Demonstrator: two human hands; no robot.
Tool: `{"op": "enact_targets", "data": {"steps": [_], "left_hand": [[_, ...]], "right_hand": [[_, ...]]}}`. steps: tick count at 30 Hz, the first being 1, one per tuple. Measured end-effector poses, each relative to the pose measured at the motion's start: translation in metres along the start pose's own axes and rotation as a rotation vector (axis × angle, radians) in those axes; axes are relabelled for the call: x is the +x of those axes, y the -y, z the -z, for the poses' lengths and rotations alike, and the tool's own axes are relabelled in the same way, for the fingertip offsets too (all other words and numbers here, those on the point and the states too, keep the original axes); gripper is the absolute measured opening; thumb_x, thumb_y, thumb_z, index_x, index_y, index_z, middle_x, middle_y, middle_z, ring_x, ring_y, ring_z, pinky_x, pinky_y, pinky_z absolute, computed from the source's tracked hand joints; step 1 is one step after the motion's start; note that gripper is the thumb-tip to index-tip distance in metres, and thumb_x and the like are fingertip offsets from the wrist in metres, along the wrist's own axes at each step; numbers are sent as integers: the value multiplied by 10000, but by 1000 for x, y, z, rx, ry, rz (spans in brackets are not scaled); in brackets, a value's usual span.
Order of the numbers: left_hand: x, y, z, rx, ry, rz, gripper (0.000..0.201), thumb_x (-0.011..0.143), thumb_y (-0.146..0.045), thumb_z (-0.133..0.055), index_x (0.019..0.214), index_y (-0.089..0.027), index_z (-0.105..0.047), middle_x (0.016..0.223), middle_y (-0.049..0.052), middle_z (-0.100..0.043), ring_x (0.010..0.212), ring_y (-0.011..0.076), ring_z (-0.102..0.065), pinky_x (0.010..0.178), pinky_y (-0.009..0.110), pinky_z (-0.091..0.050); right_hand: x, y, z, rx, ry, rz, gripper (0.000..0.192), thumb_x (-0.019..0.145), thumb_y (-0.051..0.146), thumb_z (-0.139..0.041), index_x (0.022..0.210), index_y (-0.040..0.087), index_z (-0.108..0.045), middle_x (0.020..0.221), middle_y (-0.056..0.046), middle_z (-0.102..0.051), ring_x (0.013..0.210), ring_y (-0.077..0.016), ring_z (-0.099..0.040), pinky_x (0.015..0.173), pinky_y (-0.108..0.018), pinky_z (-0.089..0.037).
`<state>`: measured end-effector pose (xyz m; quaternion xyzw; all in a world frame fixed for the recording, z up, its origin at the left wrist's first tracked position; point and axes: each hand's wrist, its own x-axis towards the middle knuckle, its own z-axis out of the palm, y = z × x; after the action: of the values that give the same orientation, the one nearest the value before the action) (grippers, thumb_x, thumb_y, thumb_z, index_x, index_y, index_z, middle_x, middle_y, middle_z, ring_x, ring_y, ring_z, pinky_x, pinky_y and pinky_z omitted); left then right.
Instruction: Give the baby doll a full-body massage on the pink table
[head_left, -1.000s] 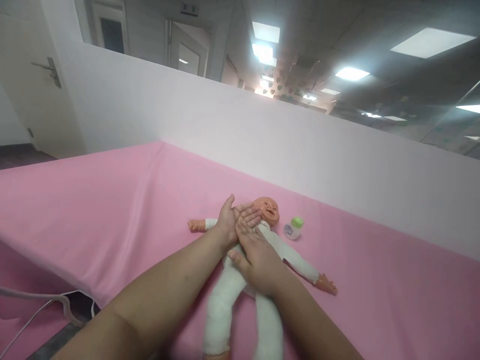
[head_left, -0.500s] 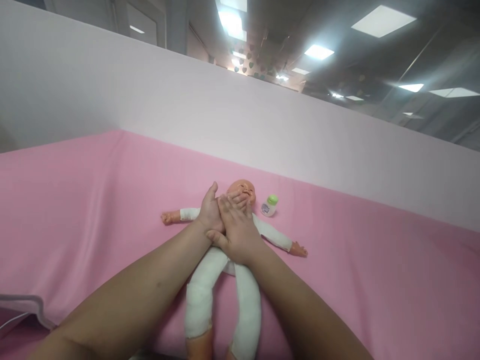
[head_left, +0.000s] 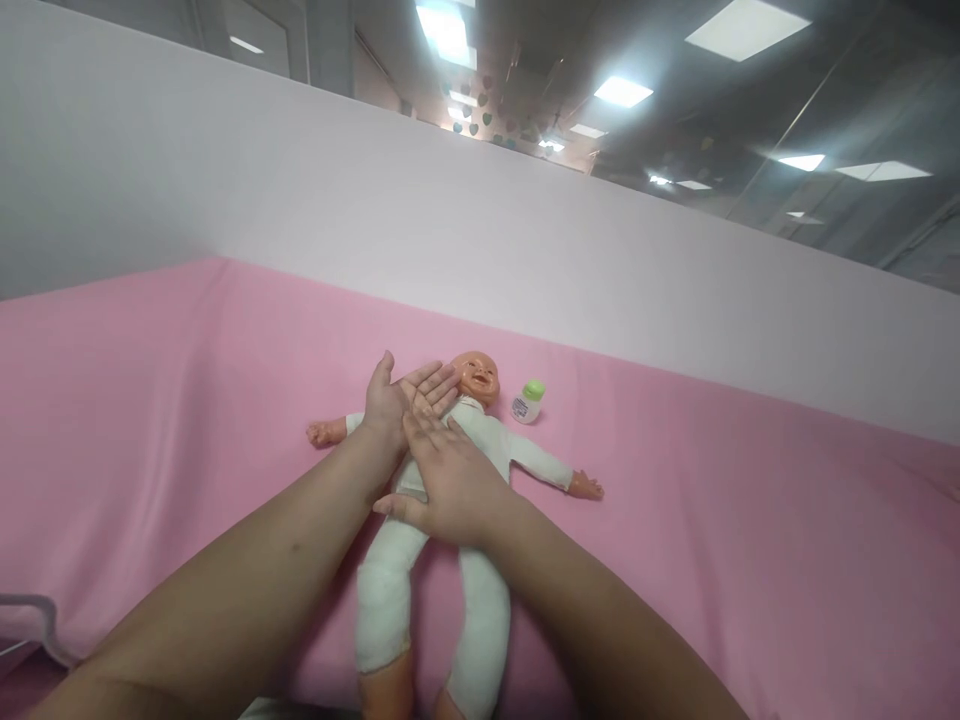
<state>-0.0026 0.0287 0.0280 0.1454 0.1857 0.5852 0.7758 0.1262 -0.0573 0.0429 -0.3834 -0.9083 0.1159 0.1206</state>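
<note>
A baby doll (head_left: 484, 440) with a white cloth body lies on its back, arms spread, head away from me. Above its chest my left hand (head_left: 401, 400) is turned palm up, open, with the fingers stretched toward the doll's head. Across the left palm and wrist lies my right hand (head_left: 450, 475), palm down, its fingers straight and its thumb apart. Neither hand grips anything. The hands and forearms hide part of the doll's torso and one arm. Beside the doll's head stands a small clear bottle (head_left: 527, 403) with a green cap.
Pink cloth (head_left: 660, 470) covers the surface under the doll, with folds at the left. A white panel (head_left: 375, 200) rises behind it. Part of a grey edge and a white cord show at the lower left. Ceiling lights shine beyond the panel.
My right hand has slid back from the left fingers toward the left palm and wrist, uncovering the doll's face and upper chest. The whole view has shifted slightly.
</note>
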Motion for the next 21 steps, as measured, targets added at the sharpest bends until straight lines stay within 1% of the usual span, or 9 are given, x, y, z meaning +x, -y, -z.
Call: {"op": "enact_targets", "data": {"steps": [3, 7, 10, 12, 14, 18, 21], "left_hand": [[-4, 6, -5, 2, 37, 30, 799, 930, -709, -367, 1414, -91, -519, 1288, 254, -651, 1188, 346, -656, 990, 486, -541], [-11, 13, -15, 4, 74, 90, 795, 950, -694, -340, 1414, -77, -532, 1322, 258, -636, 1228, 348, -630, 1020, 482, -517], [-13, 17, -19, 8, 104, 116, 786, 952, -695, -342, 1403, -85, -549, 1349, 244, -627, 1249, 337, -619, 1037, 456, -506], [-11, 19, -19, 23, 111, 152, 805, 941, -721, -336, 1390, -92, -561, 1350, 234, -629, 1251, 335, -617, 1043, 454, -500], [-9, 19, -18, 26, 97, 173, 834, 930, -746, -327, 1387, -88, -554, 1332, 239, -638, 1240, 345, -621, 1045, 475, -497], [-4, 14, -14, -5, 83, 143, 842, 929, -737, -347, 1412, -65, -503, 1285, 264, -651, 1207, 362, -638, 1037, 522, -494], [-2, 7, -7, -23, 94, 113, 834, 932, -724, -357, 1411, -54, -487, 1274, 279, -647, 1180, 359, -654, 1017, 519, -509]], "right_hand": [[0, 3, -3, 14, -29, 15, 1063, 896, 764, -467, 1600, 37, -144, 1671, -216, -110, 1561, -343, -80, 1268, -511, -111], [3, 1, -6, -5, -71, -20, 1098, 887, 775, -473, 1611, 58, -64, 1679, -203, -72, 1563, -347, -34, 1269, -531, -64], [5, -4, -5, -31, -101, -54, 1049, 916, 749, -447, 1615, 80, -42, 1679, -194, -88, 1565, -334, -37, 1263, -546, -33], [8, -9, -4, -52, -121, -91, 995, 935, 731, -425, 1619, 109, -59, 1681, -175, -94, 1567, -326, -40, 1255, -561, -11], [10, -14, -3, -75, -130, -135, 963, 939, 726, -417, 1620, 129, -92, 1682, -161, -98, 1567, -326, -44, 1249, -572, -8], [11, -21, -4, -141, -120, -210, 898, 962, 694, -386, 1607, 105, -177, 1665, -171, -182, 1563, -329, -85, 1239, -591, -11], [9, -21, -5, -189, -116, -203, 861, 972, 671, -379, 1592, 91, -235, 1639, -183, -257, 1550, -336, -162, 1232, -607, 18]]}}
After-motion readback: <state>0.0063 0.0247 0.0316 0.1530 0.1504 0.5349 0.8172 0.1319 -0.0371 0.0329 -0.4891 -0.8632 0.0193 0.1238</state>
